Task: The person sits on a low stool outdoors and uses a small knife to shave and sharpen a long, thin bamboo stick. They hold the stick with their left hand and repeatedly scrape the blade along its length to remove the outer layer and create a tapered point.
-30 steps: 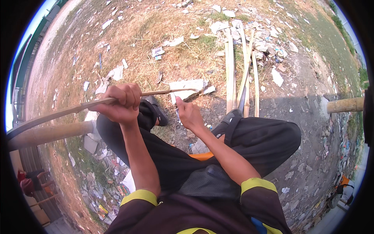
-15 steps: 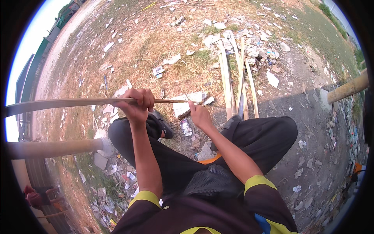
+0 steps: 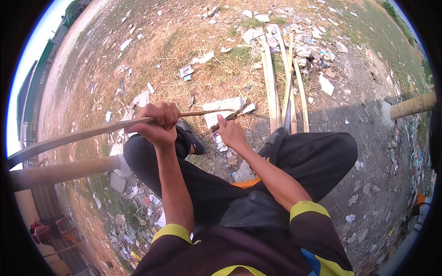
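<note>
Bamboo strip (image 3: 87,134) clenched in your left hand (image 3: 156,122); right hand (image 3: 230,131) grips probably knife (image 3: 226,117), mid-shaving at strip's 3 o'clock tip; next stroke wants steady hold.

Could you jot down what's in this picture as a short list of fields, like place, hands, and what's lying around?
Place: outdoors, dry grass and dirt strewn with paper scraps
Posture: seated, knees bent, black trousers
Left hand: fist closed around a long thin bamboo strip, which runs off to the left
Right hand: at the strip's near end, holding a tool I cannot make out
Ahead: a bundle of split bamboo slats lying on the ground
Sides: thick bamboo poles, one at left, one at right
</note>
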`<action>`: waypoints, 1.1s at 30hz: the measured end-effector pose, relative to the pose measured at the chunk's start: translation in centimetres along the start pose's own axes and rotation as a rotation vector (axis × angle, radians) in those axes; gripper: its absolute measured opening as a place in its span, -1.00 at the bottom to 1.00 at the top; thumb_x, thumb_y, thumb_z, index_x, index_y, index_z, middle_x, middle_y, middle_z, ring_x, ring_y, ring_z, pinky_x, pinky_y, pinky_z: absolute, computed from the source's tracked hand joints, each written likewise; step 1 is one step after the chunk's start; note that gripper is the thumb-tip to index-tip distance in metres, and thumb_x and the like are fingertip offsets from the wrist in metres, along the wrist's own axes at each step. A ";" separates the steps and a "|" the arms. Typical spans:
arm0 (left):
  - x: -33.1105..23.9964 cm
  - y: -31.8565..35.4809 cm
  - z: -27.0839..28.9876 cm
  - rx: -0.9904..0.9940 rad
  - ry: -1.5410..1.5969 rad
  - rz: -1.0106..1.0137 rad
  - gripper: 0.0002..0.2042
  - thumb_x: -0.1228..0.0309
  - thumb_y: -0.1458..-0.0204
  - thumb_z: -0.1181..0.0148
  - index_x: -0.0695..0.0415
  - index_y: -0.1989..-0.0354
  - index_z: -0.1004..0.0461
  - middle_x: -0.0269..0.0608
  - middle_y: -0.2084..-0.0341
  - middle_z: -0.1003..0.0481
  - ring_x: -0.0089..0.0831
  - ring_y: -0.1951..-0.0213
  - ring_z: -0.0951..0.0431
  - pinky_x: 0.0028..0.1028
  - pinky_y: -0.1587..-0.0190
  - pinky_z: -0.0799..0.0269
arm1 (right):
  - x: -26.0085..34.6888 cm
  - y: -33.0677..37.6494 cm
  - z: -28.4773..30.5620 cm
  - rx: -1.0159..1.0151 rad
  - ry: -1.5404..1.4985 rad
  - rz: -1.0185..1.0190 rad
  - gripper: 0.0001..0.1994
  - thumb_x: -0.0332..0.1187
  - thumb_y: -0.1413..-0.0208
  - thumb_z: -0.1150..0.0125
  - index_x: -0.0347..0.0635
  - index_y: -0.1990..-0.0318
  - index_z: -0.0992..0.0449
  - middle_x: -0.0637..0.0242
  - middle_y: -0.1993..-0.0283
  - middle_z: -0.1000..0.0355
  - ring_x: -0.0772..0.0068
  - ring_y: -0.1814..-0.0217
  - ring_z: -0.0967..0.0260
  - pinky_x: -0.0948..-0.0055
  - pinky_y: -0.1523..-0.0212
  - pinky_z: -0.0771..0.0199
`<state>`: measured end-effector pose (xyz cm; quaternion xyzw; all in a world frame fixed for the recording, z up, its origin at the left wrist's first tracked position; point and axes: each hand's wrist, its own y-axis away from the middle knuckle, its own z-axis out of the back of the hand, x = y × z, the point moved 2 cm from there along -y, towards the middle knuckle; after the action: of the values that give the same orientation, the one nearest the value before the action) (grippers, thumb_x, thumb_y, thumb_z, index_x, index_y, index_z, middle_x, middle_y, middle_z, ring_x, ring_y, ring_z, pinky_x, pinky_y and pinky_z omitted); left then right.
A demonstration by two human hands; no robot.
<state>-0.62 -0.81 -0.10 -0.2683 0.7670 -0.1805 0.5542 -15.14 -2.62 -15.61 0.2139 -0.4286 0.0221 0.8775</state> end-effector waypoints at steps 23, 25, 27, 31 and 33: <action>-0.2 -0.7 0.7 0.075 0.087 -0.091 -0.31 -0.41 0.09 0.44 0.06 0.75 -0.03 -0.42 0.94 0.04 -0.58 0.88 0.11 -0.52 0.82 0.15 | -2.9 -2.1 -0.5 0.056 -0.003 -0.039 -0.28 0.11 -0.19 0.38 -0.37 0.65 -0.49 -0.23 0.57 -0.38 -0.20 0.41 -0.40 0.02 0.28 -0.34; 0.0 -0.8 0.8 0.048 0.096 -0.045 -0.31 -0.44 0.13 0.40 0.03 0.79 0.00 -0.45 0.93 0.05 -0.58 0.87 0.12 -0.51 0.78 0.19 | -2.7 -1.4 -0.8 0.018 -0.103 0.069 -0.31 0.07 -0.20 0.36 -0.33 0.70 -0.44 -0.16 0.65 -0.35 -0.13 0.51 -0.38 0.06 0.36 -0.34; 0.0 -0.8 0.8 0.075 0.103 -0.044 -0.31 -0.44 0.14 0.39 0.02 0.79 0.01 -0.45 0.94 0.05 -0.58 0.88 0.12 -0.52 0.78 0.19 | -2.4 -0.9 -1.3 0.066 -0.184 0.154 -0.32 0.06 -0.21 0.36 -0.33 0.71 -0.41 -0.12 0.69 -0.33 -0.10 0.56 -0.36 0.07 0.39 -0.33; -0.1 -1.0 1.2 0.130 0.140 -0.049 -0.31 -0.44 0.13 0.39 0.02 0.79 0.01 -0.45 0.94 0.05 -0.58 0.88 0.12 -0.52 0.78 0.19 | -3.1 -1.6 -1.6 0.010 -0.038 0.007 -0.34 0.05 -0.21 0.38 -0.30 0.67 -0.44 -0.09 0.69 -0.35 -0.11 0.56 -0.37 0.07 0.40 -0.34; -0.1 -1.0 1.3 0.138 0.145 -0.057 -0.31 -0.44 0.12 0.40 0.02 0.79 0.00 -0.44 0.94 0.04 -0.58 0.88 0.12 -0.52 0.77 0.20 | -3.8 -2.4 -1.9 0.065 -0.011 0.004 -0.33 0.07 -0.20 0.38 -0.32 0.60 -0.50 -0.15 0.60 -0.39 -0.15 0.43 -0.42 0.05 0.32 -0.39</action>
<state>0.86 -1.53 0.18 -0.2375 0.7830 -0.2674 0.5090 -15.60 -3.48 -20.32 0.2415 -0.4331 0.0367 0.8676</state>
